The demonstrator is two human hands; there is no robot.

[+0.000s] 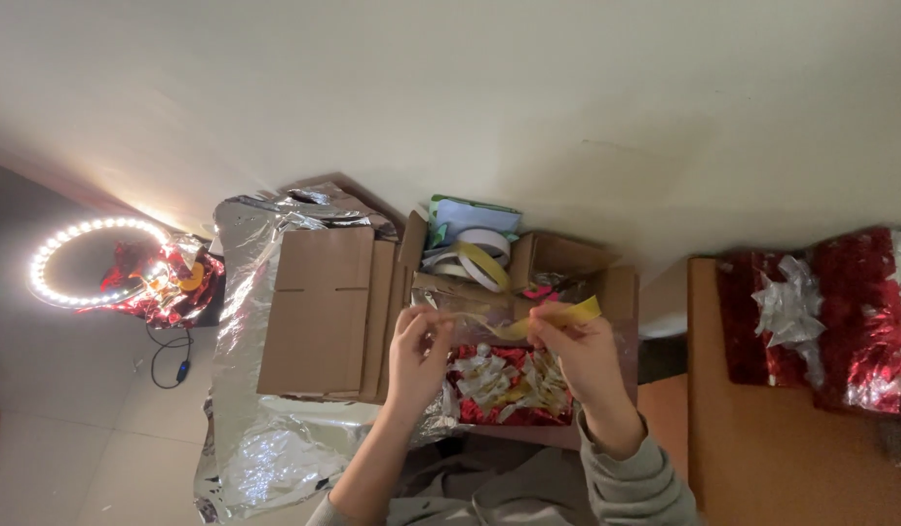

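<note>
My left hand (418, 349) and my right hand (579, 348) are raised over an open cardboard box (616, 287). Between them they pinch a strip of yellow tape (557, 318), one end in each hand, stretched across above the box. The box holds shiny red foil pieces with white and gold strips (504, 382) stuck on them. Rolls of tape (478, 255), white and yellow, lie at the far end of the box.
Flattened cardboard sheets (319, 310) lie on crumpled silver foil (250, 448) to the left. A lit ring light (90, 261) sits far left with red foil beside it. A brown board (762, 429) with red and silver foil pieces (830, 317) is on the right.
</note>
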